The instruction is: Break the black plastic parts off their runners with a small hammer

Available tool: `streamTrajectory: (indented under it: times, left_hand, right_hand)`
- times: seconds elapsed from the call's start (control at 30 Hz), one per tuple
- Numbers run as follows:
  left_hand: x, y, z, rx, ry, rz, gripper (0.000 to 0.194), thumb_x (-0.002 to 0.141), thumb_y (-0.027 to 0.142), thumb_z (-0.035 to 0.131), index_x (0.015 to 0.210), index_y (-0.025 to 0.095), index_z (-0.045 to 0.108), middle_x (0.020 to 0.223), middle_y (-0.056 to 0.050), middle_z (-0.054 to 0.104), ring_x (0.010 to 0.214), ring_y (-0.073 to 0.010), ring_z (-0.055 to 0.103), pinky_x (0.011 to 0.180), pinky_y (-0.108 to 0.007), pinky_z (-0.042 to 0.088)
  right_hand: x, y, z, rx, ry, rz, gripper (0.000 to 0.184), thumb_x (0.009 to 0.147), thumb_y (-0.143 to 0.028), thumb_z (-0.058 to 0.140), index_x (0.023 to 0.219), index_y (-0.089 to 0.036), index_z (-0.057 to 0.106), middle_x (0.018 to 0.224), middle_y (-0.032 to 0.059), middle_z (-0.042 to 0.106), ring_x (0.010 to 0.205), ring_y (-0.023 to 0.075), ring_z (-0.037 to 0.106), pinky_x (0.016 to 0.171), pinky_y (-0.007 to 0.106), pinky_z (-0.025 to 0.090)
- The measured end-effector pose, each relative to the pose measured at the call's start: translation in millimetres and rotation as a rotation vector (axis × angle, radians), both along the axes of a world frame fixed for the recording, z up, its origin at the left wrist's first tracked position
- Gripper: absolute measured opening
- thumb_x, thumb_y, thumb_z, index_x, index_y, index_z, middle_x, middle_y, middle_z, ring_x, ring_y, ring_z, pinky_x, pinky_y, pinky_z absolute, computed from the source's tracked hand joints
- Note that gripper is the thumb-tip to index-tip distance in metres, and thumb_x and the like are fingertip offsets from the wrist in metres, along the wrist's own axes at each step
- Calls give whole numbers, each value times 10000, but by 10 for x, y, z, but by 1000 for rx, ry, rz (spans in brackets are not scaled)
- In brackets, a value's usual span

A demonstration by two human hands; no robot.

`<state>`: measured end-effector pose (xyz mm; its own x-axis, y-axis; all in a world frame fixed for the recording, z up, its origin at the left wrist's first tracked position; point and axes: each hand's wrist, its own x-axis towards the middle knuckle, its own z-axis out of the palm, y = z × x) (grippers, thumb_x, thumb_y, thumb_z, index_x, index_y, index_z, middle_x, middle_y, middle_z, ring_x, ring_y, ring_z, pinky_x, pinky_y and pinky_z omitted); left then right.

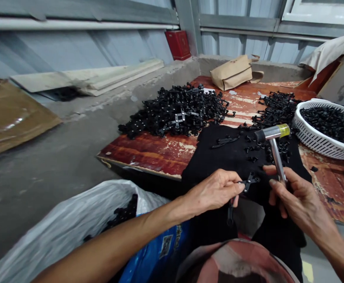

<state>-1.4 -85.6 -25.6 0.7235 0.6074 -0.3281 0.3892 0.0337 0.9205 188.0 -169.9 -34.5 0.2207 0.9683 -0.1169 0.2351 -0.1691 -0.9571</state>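
Between its thumb and fingers, my left hand [223, 190] pinches a black jointed linkage part [250, 181] with small silvery rivets. One end of that part hangs below the hand. My right hand [296, 194] is wrapped round the metal handle of a small mallet [275, 147]. The mallet's head is raised, with a dark face on the left and a yellow face on the right, apart from the linkage part. Beneath both hands lies a black cloth [216, 157] with several loose small black pieces [253, 149] on it.
A large heap of black linkages [180, 110] lies on the worn red board [160, 157]. More black parts [278, 108] lie at the back right, beside a white basket [319, 141] of black pieces. A tan bag [232, 72] stands behind. A white sack [80, 212] sits at lower left.
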Motion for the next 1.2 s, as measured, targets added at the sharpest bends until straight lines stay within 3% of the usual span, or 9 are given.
streamTrajectory:
  times: [0.13,0.33,0.57,0.83,1.0,1.2]
  left_hand:
    - [-59,58,-17,15,-12,-5,232,850,341,468,766,137,538,578,7,606,406,-42,328,426,-189,230]
    - [-143,152,-11,33,-6,-62,238,860,361,462,812,138,531,637,-22,651,482,-70,465,459,-183,312]
    - [-108,165,17,29,-15,-79,240,868,358,454,816,133,520,658,-42,665,458,-60,459,439,-175,303]
    - [-234,180,73,50,-9,-32,222,869,345,447,811,139,509,674,-50,679,468,-60,467,440,-168,300]
    - [-291,191,68,52,-14,-6,216,877,342,436,826,142,501,684,-50,684,464,-57,461,440,-169,298]
    - [-332,202,77,23,-14,24,224,861,358,454,820,143,503,669,-40,674,441,-49,420,442,-176,289]
  right_hand:
    - [91,-33,-11,-73,-28,51,374,869,-489,533,1112,-207,572,520,-42,573,314,68,384,312,168,310]
    - [148,-160,21,-66,-36,-27,438,833,-551,539,1061,-179,576,527,-8,594,327,95,433,305,196,342]
    - [136,166,106,-40,-14,0,360,782,-517,595,971,-213,560,609,7,634,362,122,497,269,199,364]
    - [220,45,115,-73,-92,-33,384,790,-521,563,989,-194,540,543,8,622,344,115,469,262,190,360]
    - [137,251,199,-81,-97,24,420,772,-530,550,1027,-197,540,515,-18,598,300,93,417,258,186,343]
    - [41,491,260,-113,-72,102,382,687,-510,611,908,-205,551,631,3,625,406,145,566,246,184,355]
